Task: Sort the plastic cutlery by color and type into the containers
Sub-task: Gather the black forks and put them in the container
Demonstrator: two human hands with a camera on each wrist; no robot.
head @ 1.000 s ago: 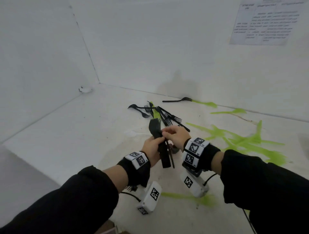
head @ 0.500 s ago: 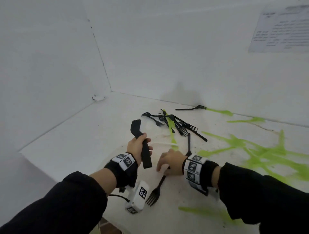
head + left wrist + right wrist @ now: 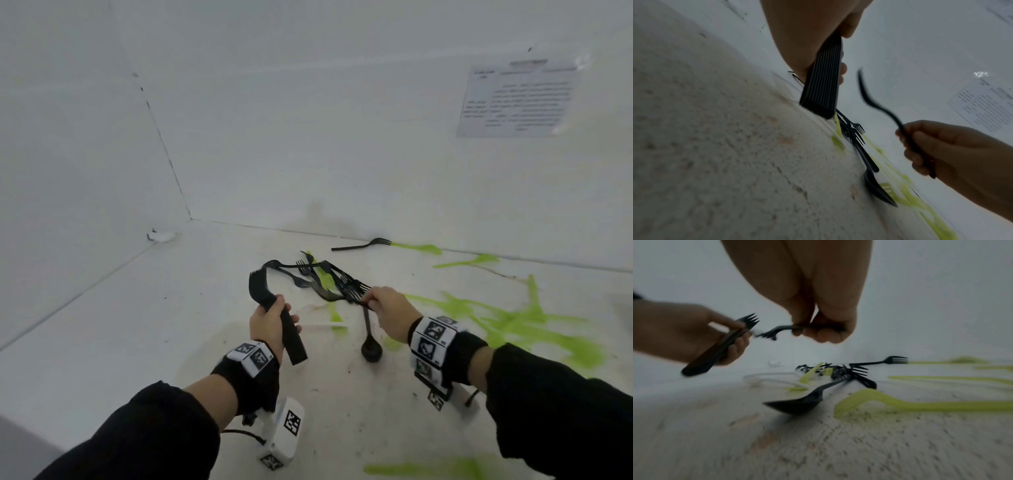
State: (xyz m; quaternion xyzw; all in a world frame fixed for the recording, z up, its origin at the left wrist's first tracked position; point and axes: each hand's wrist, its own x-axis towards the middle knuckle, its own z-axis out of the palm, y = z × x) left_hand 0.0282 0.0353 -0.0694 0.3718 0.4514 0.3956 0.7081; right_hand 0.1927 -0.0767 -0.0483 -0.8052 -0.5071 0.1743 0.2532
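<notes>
Now: left hand grips the stack of black forks, frame centre | right hand, lately flat on the table, pinches one black fork lifted off it | stack grows; no containers visible.

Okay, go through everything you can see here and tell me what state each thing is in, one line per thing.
Left hand: grips a stack of black forks.
Stack of black forks: nested, held off the table.
Right hand: pinches a single black fork.
Single black fork: lifted, tines toward the stack.
Black spoon: lying on the table.
Pile of black forks: tangled, loose on the table.
Green cutlery: scattered, unsorted.
</notes>
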